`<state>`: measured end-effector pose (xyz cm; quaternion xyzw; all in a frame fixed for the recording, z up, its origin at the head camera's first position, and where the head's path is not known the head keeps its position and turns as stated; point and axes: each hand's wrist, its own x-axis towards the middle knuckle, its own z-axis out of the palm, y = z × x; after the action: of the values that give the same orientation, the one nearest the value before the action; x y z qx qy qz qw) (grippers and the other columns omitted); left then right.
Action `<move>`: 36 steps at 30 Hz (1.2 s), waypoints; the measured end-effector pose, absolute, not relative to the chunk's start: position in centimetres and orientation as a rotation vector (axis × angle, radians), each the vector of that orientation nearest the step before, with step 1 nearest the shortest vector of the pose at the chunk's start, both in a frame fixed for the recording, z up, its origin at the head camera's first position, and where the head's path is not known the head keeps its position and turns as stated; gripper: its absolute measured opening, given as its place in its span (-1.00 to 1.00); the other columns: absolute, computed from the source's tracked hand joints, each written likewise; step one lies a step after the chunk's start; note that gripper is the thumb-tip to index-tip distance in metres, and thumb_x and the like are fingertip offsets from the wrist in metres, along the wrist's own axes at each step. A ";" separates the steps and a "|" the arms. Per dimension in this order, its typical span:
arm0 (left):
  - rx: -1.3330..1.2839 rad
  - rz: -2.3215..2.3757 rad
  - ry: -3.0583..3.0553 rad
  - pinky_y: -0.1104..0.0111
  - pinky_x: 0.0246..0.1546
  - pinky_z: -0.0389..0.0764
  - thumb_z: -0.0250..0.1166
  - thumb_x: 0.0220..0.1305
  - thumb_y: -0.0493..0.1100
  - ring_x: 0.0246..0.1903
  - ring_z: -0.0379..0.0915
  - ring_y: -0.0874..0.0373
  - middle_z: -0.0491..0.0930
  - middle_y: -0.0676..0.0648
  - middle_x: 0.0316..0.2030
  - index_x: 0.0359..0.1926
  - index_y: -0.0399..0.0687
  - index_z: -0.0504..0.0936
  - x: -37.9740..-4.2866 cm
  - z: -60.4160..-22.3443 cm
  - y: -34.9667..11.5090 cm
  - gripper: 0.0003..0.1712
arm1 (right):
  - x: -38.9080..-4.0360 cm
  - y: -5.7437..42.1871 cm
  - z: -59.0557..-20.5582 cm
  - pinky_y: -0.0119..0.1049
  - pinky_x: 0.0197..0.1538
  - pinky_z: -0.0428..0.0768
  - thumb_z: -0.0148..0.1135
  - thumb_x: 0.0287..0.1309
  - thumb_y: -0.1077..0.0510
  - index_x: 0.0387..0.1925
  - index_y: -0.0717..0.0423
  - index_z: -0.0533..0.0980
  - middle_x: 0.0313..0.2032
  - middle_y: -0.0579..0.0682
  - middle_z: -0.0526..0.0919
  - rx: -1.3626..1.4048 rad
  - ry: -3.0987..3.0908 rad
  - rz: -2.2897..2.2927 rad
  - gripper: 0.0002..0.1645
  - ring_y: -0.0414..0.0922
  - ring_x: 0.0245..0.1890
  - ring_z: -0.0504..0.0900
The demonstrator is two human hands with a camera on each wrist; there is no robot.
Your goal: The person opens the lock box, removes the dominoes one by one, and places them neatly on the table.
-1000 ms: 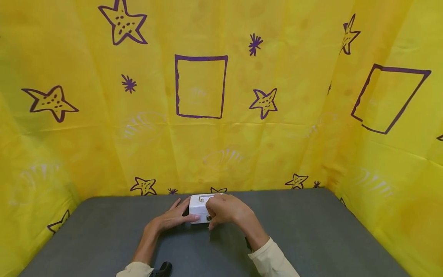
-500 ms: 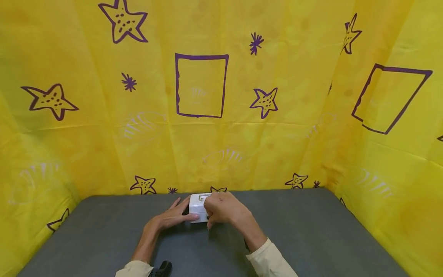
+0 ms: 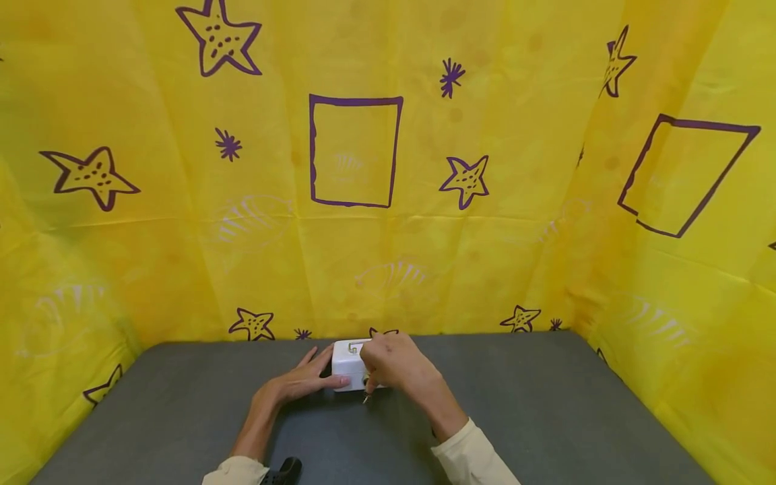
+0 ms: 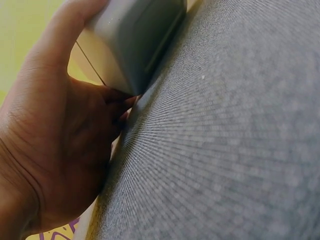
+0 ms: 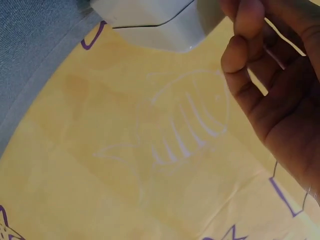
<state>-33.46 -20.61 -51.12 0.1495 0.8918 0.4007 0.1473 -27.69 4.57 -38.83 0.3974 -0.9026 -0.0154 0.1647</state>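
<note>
A left hand (image 3: pixel 302 382) is gripping a closed white box (image 3: pixel 348 366) by its end.
The right hand (image 3: pixel 397 364) is pinching a key (image 3: pixel 366 399) in front.

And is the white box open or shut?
Shut: in the right wrist view, the lid of the white box meets its base along a thin seam.

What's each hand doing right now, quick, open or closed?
Left hand: closed around the left end of the white box.
Right hand: closed, pinching a small item at the box's front, perhaps a key.
</note>
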 end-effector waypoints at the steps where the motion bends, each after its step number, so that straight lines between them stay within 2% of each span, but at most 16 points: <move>1: 0.439 1.154 2.565 -0.40 0.58 -0.45 0.30 0.15 0.55 0.67 -0.66 -0.27 -0.07 -0.05 0.70 0.70 0.16 -0.10 -33.6 -51.2 -20.7 0.31 | -27.7 4.5 -38.8 -0.47 -0.58 0.23 0.76 -0.31 -0.14 -0.75 -0.11 0.52 -0.70 -0.24 0.53 1.129 -2.571 -0.052 -0.50 -0.30 -0.66 0.34; 4: 0.456 1.157 2.558 -0.36 0.60 -0.47 0.30 0.16 0.53 0.68 -0.66 -0.26 -0.06 -0.04 0.70 0.70 0.15 -0.09 -33.9 -51.4 -20.8 0.30 | -27.7 4.5 -38.8 -0.47 -0.57 0.22 0.76 -0.27 -0.14 -0.75 -0.11 0.51 -0.70 -0.24 0.51 1.124 -2.566 -0.069 -0.49 -0.31 -0.66 0.33; 10: 0.466 1.137 2.565 -0.34 0.61 -0.47 0.27 0.18 0.54 0.68 -0.60 -0.29 -0.04 -0.13 0.69 0.70 0.06 -0.10 -32.1 -49.6 -20.1 0.31 | -27.6 4.4 -38.9 -0.46 -0.56 0.23 0.75 -0.24 -0.14 -0.73 -0.09 0.49 -0.67 -0.22 0.49 1.108 -2.617 -0.056 -0.48 -0.29 -0.64 0.33; 16: 0.494 1.140 2.569 -0.30 0.62 -0.48 0.27 0.17 0.54 0.68 -0.59 -0.27 -0.04 -0.14 0.69 0.70 0.02 -0.09 -32.1 -49.5 -20.1 0.32 | -27.7 4.8 -38.4 -0.47 -0.51 0.29 0.69 -0.11 -0.11 -0.60 -0.05 0.53 -0.64 -0.21 0.49 1.109 -2.729 0.095 -0.55 -0.28 -0.60 0.33; 19: 0.510 1.151 2.567 -0.34 0.60 -0.46 0.26 0.21 0.49 0.67 -0.58 -0.34 -0.04 -0.20 0.68 0.70 -0.01 -0.09 -32.0 -49.4 -20.1 0.28 | -27.8 5.0 -38.3 -0.48 -0.49 0.32 0.64 0.00 -0.07 -0.54 -0.03 0.59 -0.61 -0.20 0.53 1.076 -2.755 0.176 -0.64 -0.29 -0.60 0.34; 24: 0.535 1.169 2.566 -0.44 0.53 -0.45 0.26 0.27 0.43 0.63 -0.58 -0.46 -0.07 -0.30 0.67 0.69 -0.06 -0.09 -31.7 -49.2 -20.1 0.24 | -27.7 4.8 -38.4 -0.47 -0.50 0.34 0.58 0.09 0.00 -0.57 -0.02 0.64 -0.62 -0.18 0.57 1.101 -2.749 0.226 -0.71 -0.29 -0.60 0.36; 31: 0.552 1.152 2.572 -0.35 0.59 -0.46 0.23 0.27 0.48 0.66 -0.54 -0.36 -0.07 -0.22 0.69 0.70 -0.01 -0.09 -31.8 -49.5 -20.1 0.24 | -27.2 4.3 -38.8 -0.44 -0.55 0.38 0.59 0.05 0.07 -0.68 0.00 0.61 -0.76 -0.17 0.50 1.057 -2.879 0.312 -0.67 -0.28 -0.68 0.40; 36: 0.570 1.168 2.570 -0.30 0.60 -0.47 0.24 0.28 0.46 0.68 -0.51 -0.32 -0.06 -0.21 0.69 0.69 0.00 -0.07 -31.9 -49.4 -20.1 0.22 | -26.9 4.0 -38.9 -0.42 -0.52 0.42 0.53 0.15 0.09 -0.61 0.01 0.62 -0.66 -0.11 0.52 0.987 -2.961 0.274 -0.70 -0.23 -0.62 0.44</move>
<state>-31.89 -20.05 -49.41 0.1961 0.8848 0.4020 0.1306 -26.95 4.03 -38.94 0.3150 -0.9450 0.0874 0.0043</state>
